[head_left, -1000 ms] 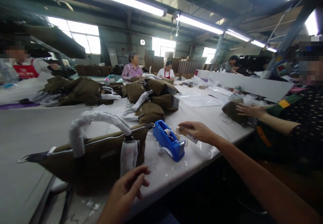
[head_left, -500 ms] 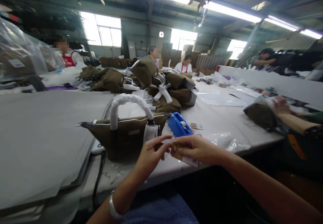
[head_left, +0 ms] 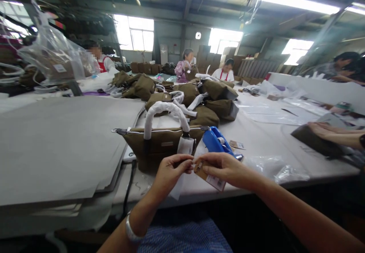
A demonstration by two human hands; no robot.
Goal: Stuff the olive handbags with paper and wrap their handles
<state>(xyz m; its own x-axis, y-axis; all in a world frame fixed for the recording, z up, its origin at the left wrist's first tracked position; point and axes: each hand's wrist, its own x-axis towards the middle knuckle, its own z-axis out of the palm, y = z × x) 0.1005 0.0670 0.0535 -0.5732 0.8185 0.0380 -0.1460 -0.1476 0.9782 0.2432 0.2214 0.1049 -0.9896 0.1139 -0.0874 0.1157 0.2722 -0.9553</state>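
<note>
My right hand (head_left: 225, 169) grips a brown cardboard hang tag (head_left: 212, 179) with a white printed label, holding it slanted above the table's front edge. My left hand (head_left: 173, 171) is closed in a pinch right beside the tag's upper end; what its fingertips hold is too small to make out. A thin translucent sheet (head_left: 177, 189) shows just below it. Behind both hands an olive handbag (head_left: 168, 144) stands upright, its looped handle (head_left: 165, 108) wrapped in white. A blue tape dispenser (head_left: 215, 140) sits against the bag's right end.
Large grey-white sheets (head_left: 62, 142) are stacked at the left. More olive bags (head_left: 205, 93) lie piled behind. Another hang tag (head_left: 237, 145) and crumpled clear plastic (head_left: 285, 171) lie to the right. A co-worker's hands (head_left: 327, 130) rest on a dark bag at far right.
The view has swung left, so the scene sits further right. My left fingers have closed from apart into a pinch by the tag. The far co-worker now holds up a bag.
</note>
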